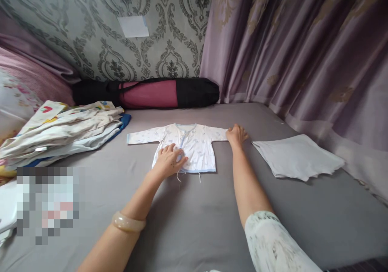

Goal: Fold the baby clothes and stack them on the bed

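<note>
A small white baby shirt (pixel 200 142) with pale blue trim and a faint print lies spread on the grey bed sheet, sleeves out to both sides. My left hand (pixel 169 159) rests on its lower front, fingers apart and holding nothing. At the end of the right sleeve, my right hand (pixel 238 135) is closed over the cuff, which it hides. Thin white ties hang below the blue hem. The left sleeve lies straight, its blue cuff showing.
A pile of folded clothes (pixel 69 130) lies at the left, with a blurred patch below it. To the right is a folded white cloth (pixel 298 157). A black and red long bag (pixel 148 94) lies along the wall, and purple curtains (pixel 291 49) hang at the right.
</note>
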The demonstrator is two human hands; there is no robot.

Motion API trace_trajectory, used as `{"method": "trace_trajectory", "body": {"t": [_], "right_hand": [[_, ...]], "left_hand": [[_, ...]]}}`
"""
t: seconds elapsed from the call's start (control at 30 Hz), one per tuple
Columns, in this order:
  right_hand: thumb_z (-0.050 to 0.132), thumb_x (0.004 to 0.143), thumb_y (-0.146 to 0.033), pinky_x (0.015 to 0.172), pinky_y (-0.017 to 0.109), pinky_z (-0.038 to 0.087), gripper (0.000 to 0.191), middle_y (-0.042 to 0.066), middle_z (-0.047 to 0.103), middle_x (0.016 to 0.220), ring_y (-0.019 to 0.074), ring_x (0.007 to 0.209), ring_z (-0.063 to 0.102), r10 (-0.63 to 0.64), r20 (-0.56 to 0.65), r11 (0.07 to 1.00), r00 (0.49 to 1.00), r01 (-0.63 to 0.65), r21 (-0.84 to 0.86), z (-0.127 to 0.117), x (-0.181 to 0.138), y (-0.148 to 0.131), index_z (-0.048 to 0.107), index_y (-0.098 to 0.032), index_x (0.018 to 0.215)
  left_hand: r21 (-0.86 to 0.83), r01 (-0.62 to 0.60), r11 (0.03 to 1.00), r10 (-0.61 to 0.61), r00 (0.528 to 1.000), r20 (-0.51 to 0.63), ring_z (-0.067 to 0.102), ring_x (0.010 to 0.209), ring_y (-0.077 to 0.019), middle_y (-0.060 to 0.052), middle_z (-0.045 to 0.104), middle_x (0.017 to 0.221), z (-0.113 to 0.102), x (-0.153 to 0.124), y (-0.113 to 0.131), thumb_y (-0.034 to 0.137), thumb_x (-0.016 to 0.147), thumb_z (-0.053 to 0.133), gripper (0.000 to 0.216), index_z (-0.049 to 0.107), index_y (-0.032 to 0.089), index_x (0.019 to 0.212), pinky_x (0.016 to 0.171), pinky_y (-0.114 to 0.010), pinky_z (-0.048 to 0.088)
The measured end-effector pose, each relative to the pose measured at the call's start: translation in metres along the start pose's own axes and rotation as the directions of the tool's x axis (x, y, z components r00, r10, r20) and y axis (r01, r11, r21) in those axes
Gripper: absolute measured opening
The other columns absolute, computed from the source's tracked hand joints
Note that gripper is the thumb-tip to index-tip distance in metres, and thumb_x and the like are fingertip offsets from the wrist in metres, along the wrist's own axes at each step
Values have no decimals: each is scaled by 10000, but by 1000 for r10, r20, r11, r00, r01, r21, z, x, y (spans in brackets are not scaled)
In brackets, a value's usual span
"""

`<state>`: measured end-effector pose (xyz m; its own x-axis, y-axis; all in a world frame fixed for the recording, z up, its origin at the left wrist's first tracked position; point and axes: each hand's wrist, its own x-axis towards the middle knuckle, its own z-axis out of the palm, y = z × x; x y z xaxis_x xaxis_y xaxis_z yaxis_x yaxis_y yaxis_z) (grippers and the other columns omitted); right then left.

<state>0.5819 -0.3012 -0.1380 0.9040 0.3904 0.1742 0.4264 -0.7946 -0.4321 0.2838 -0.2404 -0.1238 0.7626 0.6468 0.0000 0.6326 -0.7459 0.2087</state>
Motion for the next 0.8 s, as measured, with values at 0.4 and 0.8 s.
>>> {"method": "trace_trajectory", "body": {"t": [0.4, 0.8], "right_hand": [[523, 899, -386, 1006, 488, 340, 466, 231, 482, 1345, 347, 1256, 423, 162, 42, 973, 986, -152, -171, 12, 17, 21, 575, -84, 1250], [647, 610, -96, 781, 330, 503, 93, 61, 648, 711, 263, 929, 642, 128, 361, 897, 924, -263, 355, -17, 54, 48, 637, -170, 666]], "left_hand": [[-83, -403, 911, 405, 914, -1, 499, 1265, -284, -175, 561, 1325, 6, 102, 20, 273, 865, 603, 433, 519, 120, 1260, 1031, -390, 410], [-150, -426, 892, 425, 904, -40, 576, 1157, -261, -147, 602, 1260, 38, 170, 24, 371, 863, 591, 363, 588, 147, 1148, 1005, -351, 432]]}}
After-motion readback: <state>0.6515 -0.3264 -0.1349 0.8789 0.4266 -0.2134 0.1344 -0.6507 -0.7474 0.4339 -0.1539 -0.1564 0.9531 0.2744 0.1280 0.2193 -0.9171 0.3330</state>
